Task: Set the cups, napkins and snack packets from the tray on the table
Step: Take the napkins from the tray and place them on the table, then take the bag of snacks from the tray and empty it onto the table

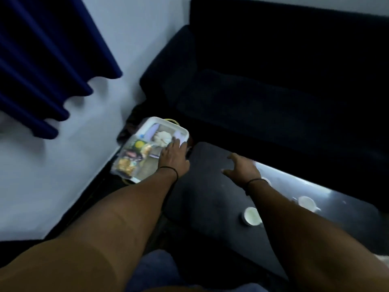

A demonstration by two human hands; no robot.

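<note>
Left hand (pixel 173 155), fingers extended and gripping nothing, is lying palm-down over the near-right part of the white tray (pixel 147 124); snack packets (pixel 128 163) are sitting just left of it, blurred. Right hand (pixel 242 168), fingers spread and empty, is hovering over the dark table (pixel 212 186), with two white cups (pixel 251 216) standing behind its wrist.

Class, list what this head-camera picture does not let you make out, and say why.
- Snack packets on the tray: blurred, labels unreadable.
- Left hand: fingertips blurred; grip unclear.
- A cup: mostly behind the right hand and wrist.
- Sofa: too dark for detail.
</note>
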